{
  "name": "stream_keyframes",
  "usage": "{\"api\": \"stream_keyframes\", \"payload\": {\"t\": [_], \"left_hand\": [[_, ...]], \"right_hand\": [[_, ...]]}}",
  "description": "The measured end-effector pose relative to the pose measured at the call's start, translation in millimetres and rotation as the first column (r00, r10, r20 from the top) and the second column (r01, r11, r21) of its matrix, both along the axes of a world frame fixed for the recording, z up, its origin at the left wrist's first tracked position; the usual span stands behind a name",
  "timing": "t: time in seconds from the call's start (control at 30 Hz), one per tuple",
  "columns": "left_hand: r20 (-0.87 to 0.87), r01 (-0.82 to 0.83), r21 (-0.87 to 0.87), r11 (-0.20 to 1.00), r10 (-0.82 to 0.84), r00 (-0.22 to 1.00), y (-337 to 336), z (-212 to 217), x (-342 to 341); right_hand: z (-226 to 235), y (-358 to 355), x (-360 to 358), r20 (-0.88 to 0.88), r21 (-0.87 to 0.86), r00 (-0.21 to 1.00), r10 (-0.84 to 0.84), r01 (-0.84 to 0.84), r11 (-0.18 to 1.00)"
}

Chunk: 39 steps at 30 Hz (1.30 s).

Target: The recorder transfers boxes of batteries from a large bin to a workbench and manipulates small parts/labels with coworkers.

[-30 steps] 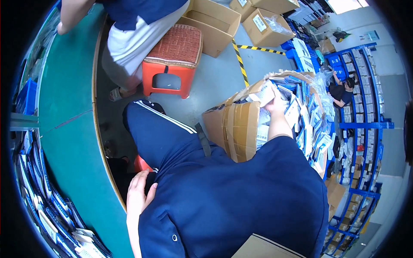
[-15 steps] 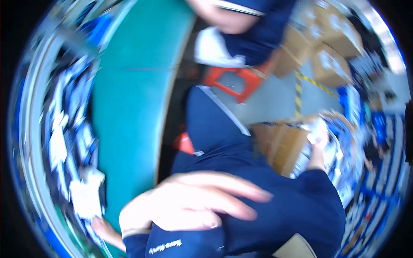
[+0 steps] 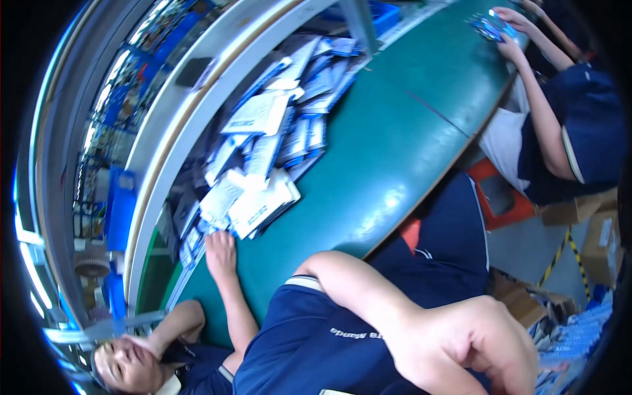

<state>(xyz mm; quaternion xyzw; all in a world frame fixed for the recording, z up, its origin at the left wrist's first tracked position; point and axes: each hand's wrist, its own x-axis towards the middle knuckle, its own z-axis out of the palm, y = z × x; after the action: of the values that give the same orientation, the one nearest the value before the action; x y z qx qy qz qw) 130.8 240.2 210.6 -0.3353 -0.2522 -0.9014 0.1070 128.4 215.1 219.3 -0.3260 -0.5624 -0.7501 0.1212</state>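
My left hand [image 3: 471, 339] reaches across my front at the lower right, its fingers curled down towards the lower edge. What it holds, if anything, is hidden. Under it shows my dark blue clothing. Nearest to it on the right is a heap of blue-and-white packets [image 3: 592, 329] beside an open carton [image 3: 517, 296]. My right hand does not come into the picture. To the left, a large pile of flat white-and-blue packets [image 3: 263, 138] lies on the green table [image 3: 355, 171].
A co-worker's hand [image 3: 220, 253] touches the pile's near end. At the far right, another co-worker's hands hold a shiny blue packet [image 3: 492, 27]. A metal frame [image 3: 178, 151] runs along the table's left side. A red stool [image 3: 503, 194] and cartons [image 3: 599, 237] stand right.
The view has swung left, bringing the packet pile and the seated co-worker into sight. My left hand, spread before, is now curled at the lower right. My right hand has left the picture.
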Motion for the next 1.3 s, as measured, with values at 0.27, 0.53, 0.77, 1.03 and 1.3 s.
{"api": "stream_keyframes", "payload": {"t": [0.27, 0.53, 0.77, 1.03, 1.3], "left_hand": [[-0.171, -0.422, -0.273, 0.864, 0.388, 0.905, -10, -9, 30], [-0.503, -0.804, -0.457, 0.382, 0.635, 0.587, -47, 21, 98], [-0.376, -0.555, -0.135, 0.821, 0.476, 0.795, -63, 40, 117], [-0.331, -0.6, -0.014, 0.8, 0.562, 0.758, -64, 40, 128], [-0.09, -0.4, -0.118, 0.909, 0.391, 0.916, -58, 33, 126]], "right_hand": [[-24, -1, -14, -0.193, -0.07, 0.931, 0.309, -0.327, 0.943], [17, -6, -137, -0.871, -0.487, -0.463, 0.163, 0.859, -0.159], [12, -144, 30, -0.532, -0.646, -0.761, -0.37, 0.648, -0.404], [-43, -196, 62, -0.49, -0.766, -0.816, -0.305, 0.571, -0.295], [-65, -190, 66, -0.521, -0.753, -0.826, -0.215, 0.563, -0.341]]}}
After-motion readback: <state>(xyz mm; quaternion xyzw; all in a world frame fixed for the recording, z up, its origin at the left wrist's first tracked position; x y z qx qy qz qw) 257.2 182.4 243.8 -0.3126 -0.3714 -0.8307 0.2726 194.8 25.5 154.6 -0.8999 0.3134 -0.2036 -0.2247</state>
